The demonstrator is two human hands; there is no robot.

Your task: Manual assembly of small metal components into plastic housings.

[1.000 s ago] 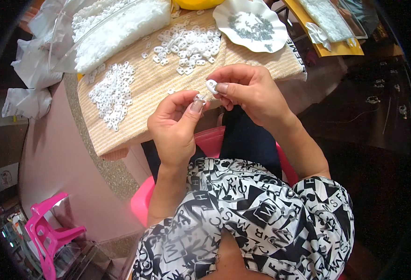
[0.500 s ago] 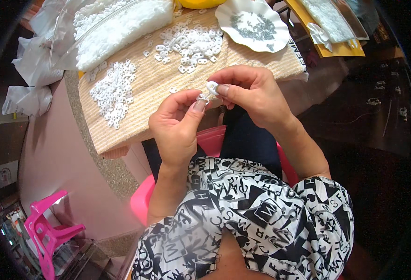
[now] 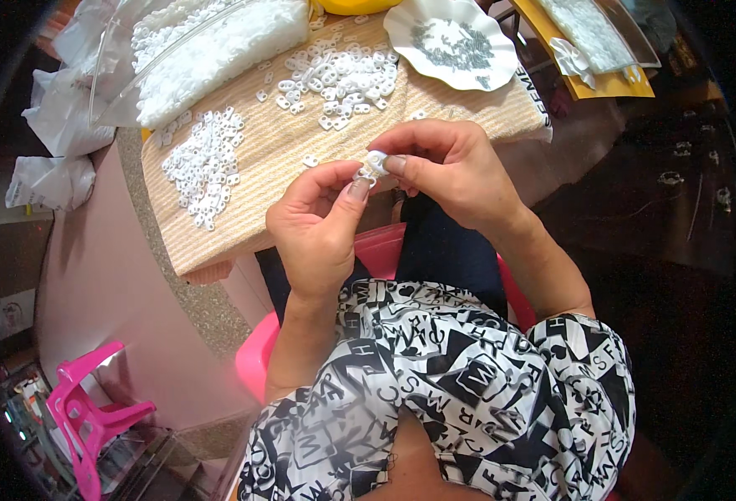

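Note:
Between thumb and fingers, my left hand (image 3: pixel 316 225) pinches a small white ring-like plastic piece (image 3: pixel 366 174). My right hand (image 3: pixel 451 171) pinches a white oval plastic piece with a hole (image 3: pixel 375 159), pressed up against the left one. Fingertips partly hide both pieces, so I cannot tell whether they are joined. The hands meet above the near edge of a cloth-covered table (image 3: pixel 259 196). A pile of small white two-holed pieces (image 3: pixel 205 167) lies to the left, and another pile of white pieces (image 3: pixel 343 79) lies beyond my hands.
At the far left stands a clear bag of white pieces (image 3: pixel 218 63). A white scalloped plate (image 3: pixel 401 29) with small grey and white parts is at the far right. Beyond it lies a yellow envelope (image 3: pixel 610 90) under another bag. A pink plastic stool (image 3: pixel 92 417) lies on the floor at left.
The right hand's white piece has tilted and shifted slightly left and down, closer to the left hand's piece. The left hand has hardly moved.

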